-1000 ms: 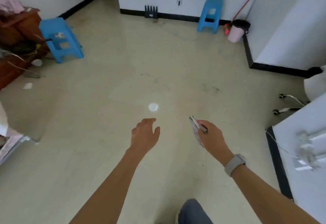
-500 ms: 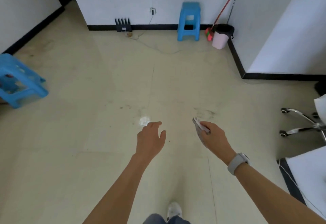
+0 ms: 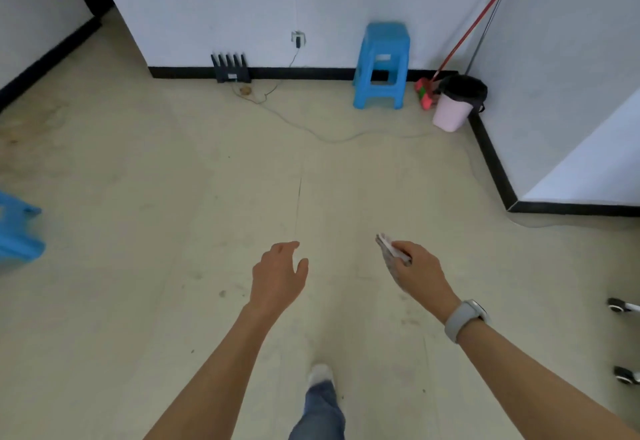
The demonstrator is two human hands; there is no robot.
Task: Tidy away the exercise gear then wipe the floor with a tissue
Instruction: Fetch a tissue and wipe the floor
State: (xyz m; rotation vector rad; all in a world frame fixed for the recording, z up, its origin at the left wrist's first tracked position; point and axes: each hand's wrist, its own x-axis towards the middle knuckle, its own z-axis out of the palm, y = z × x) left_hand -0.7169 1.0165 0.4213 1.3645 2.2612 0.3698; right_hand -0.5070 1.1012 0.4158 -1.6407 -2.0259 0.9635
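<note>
While I stand on the beige floor [image 3: 173, 197] with both arms out in front of me, this is what lies left to right:

Far left edge: part of a blue plastic stool [image 3: 17, 228], cut off by the frame, blurred.
Back wall, left of centre: black router [image 3: 231, 68] with upright antennas, on the floor against the skirting; a thin cable [image 3: 311, 131] trails from there across the floor.
Left hand [image 3: 277, 278]: empty, palm down, fingers loosely spread, held above the floor.
Below, between my arms: one jeans leg and a white shoe [image 3: 320, 374] on the floor.
Back wall, right of centre: second blue stool [image 3: 381, 65], upright, against the wall.
Right hand [image 3: 417, 273]: closed around a folded tissue [image 3: 389, 247]; its crumpled end sticks out past my fingers, above the floor, not touching it.
Right wrist: grey watch [image 3: 464, 318].
Corner, right: pink bin [image 3: 452, 112] with black liner, a red-handled broom [image 3: 464, 34] leaning beside it.
Far right edge: chair castors [image 3: 620, 306], partly out of frame.
</note>
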